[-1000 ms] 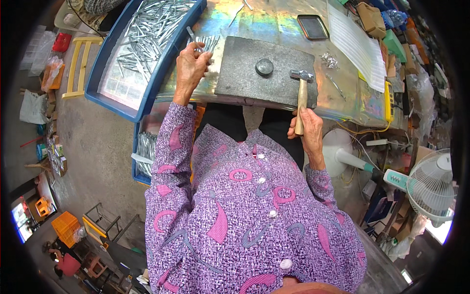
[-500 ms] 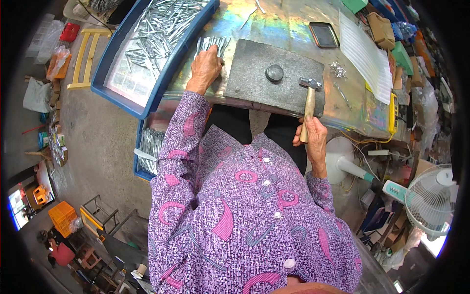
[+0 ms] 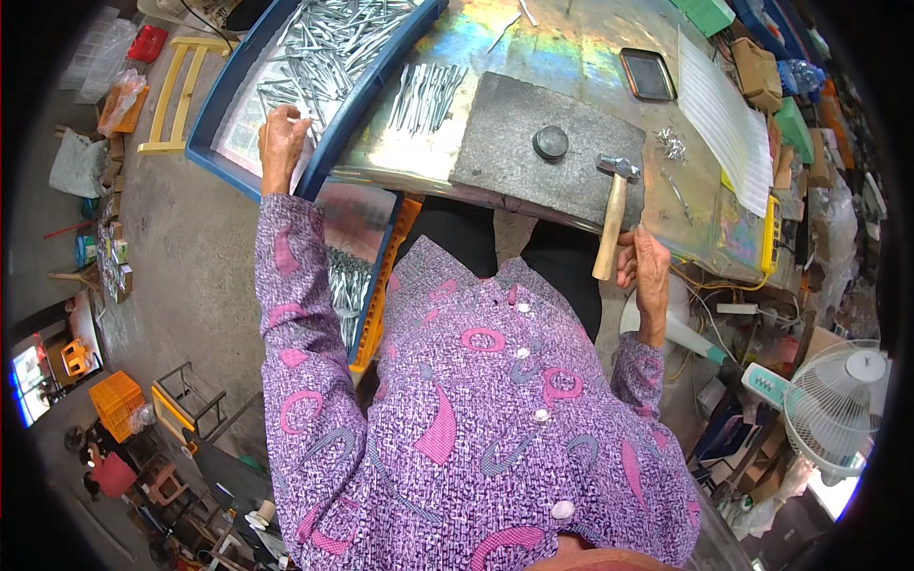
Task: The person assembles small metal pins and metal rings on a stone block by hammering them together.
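My left hand (image 3: 283,145) reaches into the large blue tray (image 3: 208,157) over loose silver metal strips (image 3: 333,48). Its fingers are bent and drawn together at the strips; what they pinch, if anything, is hidden. A row of similar strips (image 3: 427,98) lies side by side on the table, left of a dark stone slab (image 3: 505,152). On the slab sit a round black block (image 3: 550,143) and a hammer (image 3: 610,224), whose wooden handle juts over the near edge. Just right of that handle is my right hand (image 3: 649,271), loosely curled, fingers apart, holding nothing.
A second blue tray (image 3: 388,243) with more strips stands below the table edge. Right of the slab lie a small black-rimmed tray (image 3: 648,74), a pile of metal bits (image 3: 670,144), white foam sheet (image 3: 728,128) and a yellow power strip (image 3: 770,233). A fan (image 3: 838,404) stands at right.
My left hand has gone from the row of strips leftward into the large tray. My right hand has let go of the hammer handle, and the hammer rests on the slab.
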The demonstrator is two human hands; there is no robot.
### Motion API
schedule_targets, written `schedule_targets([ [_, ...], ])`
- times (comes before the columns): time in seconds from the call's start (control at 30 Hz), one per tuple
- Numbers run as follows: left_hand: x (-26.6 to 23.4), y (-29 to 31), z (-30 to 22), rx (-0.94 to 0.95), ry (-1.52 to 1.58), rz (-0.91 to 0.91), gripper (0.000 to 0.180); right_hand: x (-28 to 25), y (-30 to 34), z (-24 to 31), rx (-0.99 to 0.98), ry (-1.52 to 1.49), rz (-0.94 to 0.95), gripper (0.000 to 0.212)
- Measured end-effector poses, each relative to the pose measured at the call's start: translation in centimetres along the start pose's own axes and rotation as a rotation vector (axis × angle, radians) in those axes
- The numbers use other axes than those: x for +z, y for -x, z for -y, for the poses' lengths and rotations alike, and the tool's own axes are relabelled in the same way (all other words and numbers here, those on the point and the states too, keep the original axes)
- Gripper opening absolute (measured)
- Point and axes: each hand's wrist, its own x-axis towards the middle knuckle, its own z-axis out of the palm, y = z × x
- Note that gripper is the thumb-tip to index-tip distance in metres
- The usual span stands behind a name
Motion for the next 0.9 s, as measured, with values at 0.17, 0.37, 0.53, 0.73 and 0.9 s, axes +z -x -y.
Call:
schedule_targets([
  [0.17,1.5,-0.6,-0.5,-0.078,-0.063,0.173,0.038,-1.1,0.2,0.0,0.018,0.009,-0.032,0.039],
  [0.37,2.5,-2.6,0.3,-0.115,-0.094,0.278,0.022,-3.0,-0.3,0.9,0.093,-0.029,0.022,0.028],
  [0.53,2.2,-1.3,2.5,-0.199,0.378,0.221,0.029,-6.6,-3.2,1.8,-0.004,-0.057,0.005,0.022],
  [0.73,0.2,-1.2,3.4,-0.302,0.519,0.368,0.033,-10.1,-10.2,-2.1,-0.242,0.293,-0.389,0.019],
  [0.9,-0.5,0.0,1.0,-0.356,0.791,0.181,0.025,-9.9,-13.9,-3.6,-0.243,0.547,-0.427,0.016],
])
